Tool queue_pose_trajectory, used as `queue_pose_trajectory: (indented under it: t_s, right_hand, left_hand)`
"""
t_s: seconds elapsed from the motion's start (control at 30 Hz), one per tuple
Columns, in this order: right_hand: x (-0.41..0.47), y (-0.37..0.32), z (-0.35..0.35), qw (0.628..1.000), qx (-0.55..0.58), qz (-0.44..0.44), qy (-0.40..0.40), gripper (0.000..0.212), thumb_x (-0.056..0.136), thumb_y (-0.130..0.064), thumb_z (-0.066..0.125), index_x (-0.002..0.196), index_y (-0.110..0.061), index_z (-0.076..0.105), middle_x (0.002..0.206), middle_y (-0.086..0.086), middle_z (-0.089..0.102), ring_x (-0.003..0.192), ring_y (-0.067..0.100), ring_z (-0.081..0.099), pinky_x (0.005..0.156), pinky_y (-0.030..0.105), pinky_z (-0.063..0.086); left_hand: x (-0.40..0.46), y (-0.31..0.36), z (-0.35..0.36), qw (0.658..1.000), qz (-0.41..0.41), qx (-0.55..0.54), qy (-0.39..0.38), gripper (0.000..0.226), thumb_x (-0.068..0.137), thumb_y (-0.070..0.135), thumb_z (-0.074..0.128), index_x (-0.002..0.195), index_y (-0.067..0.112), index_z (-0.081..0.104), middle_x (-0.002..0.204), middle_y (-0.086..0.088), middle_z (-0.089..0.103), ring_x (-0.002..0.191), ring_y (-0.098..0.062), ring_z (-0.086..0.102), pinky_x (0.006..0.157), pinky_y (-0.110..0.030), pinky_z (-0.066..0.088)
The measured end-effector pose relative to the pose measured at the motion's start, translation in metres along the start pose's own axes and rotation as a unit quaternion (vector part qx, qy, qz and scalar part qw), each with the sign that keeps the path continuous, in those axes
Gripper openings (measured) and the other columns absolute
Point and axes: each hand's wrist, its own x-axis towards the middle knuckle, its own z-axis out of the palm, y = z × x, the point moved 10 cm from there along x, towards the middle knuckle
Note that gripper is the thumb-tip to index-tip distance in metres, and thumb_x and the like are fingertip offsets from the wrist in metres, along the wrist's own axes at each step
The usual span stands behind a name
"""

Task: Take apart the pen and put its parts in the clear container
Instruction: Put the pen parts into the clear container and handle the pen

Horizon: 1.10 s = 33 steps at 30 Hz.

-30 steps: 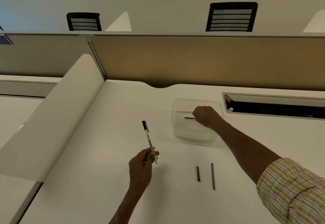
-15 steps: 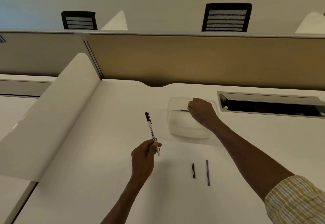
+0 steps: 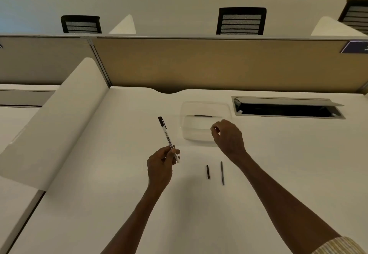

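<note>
Inside the clear container (image 3: 206,122), a dark pen part (image 3: 203,116) is now left lying by the withdrawn, loosely curled, empty right hand (image 3: 229,137), while the pen (image 3: 168,139) is gripped upright in the left hand (image 3: 161,164) and two dark parts (image 3: 208,171) are still waiting on the worktop (image 3: 99,174).

Two hands show: the left hand (image 3: 160,166) at 7 o'clock, the right hand (image 3: 229,137) at 3 o'clock of centre. One white pen (image 3: 168,139). One clear container (image 3: 186,123) with one dark rod (image 3: 203,116) inside. Two loose dark pieces on the desk (image 3: 99,174): a short piece (image 3: 208,171) and a long thin rod (image 3: 222,173). Three chairs at 12 o'clock.
</note>
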Motion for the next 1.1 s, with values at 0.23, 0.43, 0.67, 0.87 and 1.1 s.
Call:
queue_pose_trajectory:
  t_s: [0.23,0.43,0.67,0.87,1.1]
  right_hand:
    - [-0.067,0.035,0.035,0.992,-0.046,0.083,-0.085,0.022,0.094,-0.027,0.052,0.091,-0.01,0.066,0.093,0.006,0.065,0.091,0.025,0.06,0.073,0.036,0.049]
    - [-0.102,0.063,0.044,0.982,-0.041,0.159,-0.091,0.021,0.089,-0.034,0.061,0.082,-0.015,0.064,0.088,0.003,0.067,0.085,0.024,0.063,0.062,0.027,0.036]
    - [-0.125,0.072,0.061,0.964,-0.036,0.209,-0.161,0.037,0.084,-0.049,0.063,0.089,-0.012,0.06,0.092,0.005,0.067,0.088,0.028,0.065,0.065,0.03,0.041]
    - [-0.133,0.074,0.062,0.957,-0.01,0.247,-0.152,0.019,0.086,-0.026,0.06,0.094,-0.009,0.06,0.1,0.01,0.067,0.094,0.032,0.064,0.066,0.03,0.039]
    - [-0.131,0.071,0.047,0.957,0.016,0.255,-0.14,0.011,0.082,-0.021,0.057,0.082,-0.011,0.062,0.091,0.008,0.069,0.085,0.03,0.065,0.063,0.028,0.04]
  left_hand:
    - [-0.019,0.002,-0.005,0.999,-0.021,-0.049,0.009,0.014,0.095,0.014,0.06,0.092,0.021,0.072,0.084,-0.004,0.077,0.08,-0.026,0.073,0.074,-0.036,0.06]
    - [-0.034,-0.003,-0.011,0.995,-0.049,-0.079,0.028,0.013,0.095,0.013,0.06,0.093,0.014,0.073,0.084,-0.007,0.077,0.083,-0.025,0.072,0.078,-0.04,0.06]
    - [-0.044,-0.002,-0.012,0.993,-0.062,-0.1,0.032,0.013,0.095,0.016,0.061,0.094,0.012,0.073,0.082,-0.006,0.077,0.08,-0.023,0.072,0.076,-0.036,0.061]
    - [-0.05,-0.003,-0.011,0.987,-0.084,-0.133,0.043,0.014,0.094,0.018,0.062,0.089,0.014,0.074,0.084,-0.01,0.076,0.082,-0.027,0.072,0.072,-0.031,0.059]
    - [-0.053,0.0,-0.007,0.979,-0.1,-0.172,0.046,0.015,0.095,0.016,0.061,0.089,0.009,0.074,0.088,-0.013,0.076,0.083,-0.029,0.073,0.067,-0.028,0.058]
